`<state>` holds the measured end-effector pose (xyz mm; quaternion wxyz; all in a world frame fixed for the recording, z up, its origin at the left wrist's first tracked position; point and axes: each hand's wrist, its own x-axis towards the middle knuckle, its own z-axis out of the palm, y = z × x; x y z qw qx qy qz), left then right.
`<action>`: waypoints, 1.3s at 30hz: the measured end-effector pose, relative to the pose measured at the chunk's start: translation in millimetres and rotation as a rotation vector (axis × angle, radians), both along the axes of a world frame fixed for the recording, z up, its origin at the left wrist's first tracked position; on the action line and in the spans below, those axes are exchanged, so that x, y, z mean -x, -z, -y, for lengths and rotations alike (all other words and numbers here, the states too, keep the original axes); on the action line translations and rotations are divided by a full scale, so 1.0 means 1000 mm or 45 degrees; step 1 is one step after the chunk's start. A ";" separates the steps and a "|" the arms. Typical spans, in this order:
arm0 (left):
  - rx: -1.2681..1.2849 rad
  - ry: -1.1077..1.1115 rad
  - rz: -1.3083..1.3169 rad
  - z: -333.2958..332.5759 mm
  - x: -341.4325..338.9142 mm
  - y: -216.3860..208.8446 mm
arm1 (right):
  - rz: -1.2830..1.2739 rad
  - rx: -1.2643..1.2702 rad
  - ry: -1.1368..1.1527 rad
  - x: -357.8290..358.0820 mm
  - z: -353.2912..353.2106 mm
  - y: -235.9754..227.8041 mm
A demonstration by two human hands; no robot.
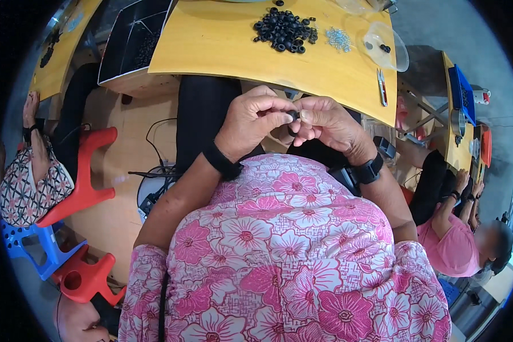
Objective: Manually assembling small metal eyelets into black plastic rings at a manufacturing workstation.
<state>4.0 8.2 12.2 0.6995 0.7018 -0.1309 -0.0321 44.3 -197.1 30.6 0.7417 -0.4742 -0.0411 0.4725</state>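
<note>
Both my hands meet in front of my chest, just off the near edge of the table. Between thumb and fingers, my left hand (256,121) pinches a small black round part (293,115). My right hand (332,122) grips the same part from the other side, its thumb and forefinger pressed to it. Fingers cover much of the part, so its exact kind is hidden. Beyond my hands, a heap of black ring-shaped parts (285,31) lies on the yellow table (211,43). Beside the heap is a small pile of shiny, pale bluish pieces (338,39).
Small scissors-like snips (382,87) lie near the table's right edge, below a clear plastic tub (394,48) with a few black parts. A black-lined box (119,62) stands left. Co-workers sit on both sides; red stools (85,176) are at left.
</note>
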 end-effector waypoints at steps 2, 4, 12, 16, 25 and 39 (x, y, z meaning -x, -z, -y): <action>0.070 0.006 -0.017 0.000 0.000 0.004 | 0.050 0.048 0.005 0.000 0.000 0.001; 0.068 0.006 -0.001 0.000 0.000 0.005 | 0.082 0.071 0.015 0.001 0.000 -0.001; 0.037 0.033 -0.169 0.003 0.002 -0.002 | 0.328 0.217 0.060 0.004 -0.009 -0.017; 0.245 0.124 -0.268 0.006 0.006 -0.003 | 0.646 0.402 0.052 0.010 -0.014 -0.024; 0.043 0.082 -0.012 0.003 0.006 -0.013 | 1.085 0.551 0.144 0.019 -0.020 -0.029; 0.243 0.015 -0.131 0.008 0.008 -0.014 | 1.064 0.547 0.247 0.019 -0.024 -0.025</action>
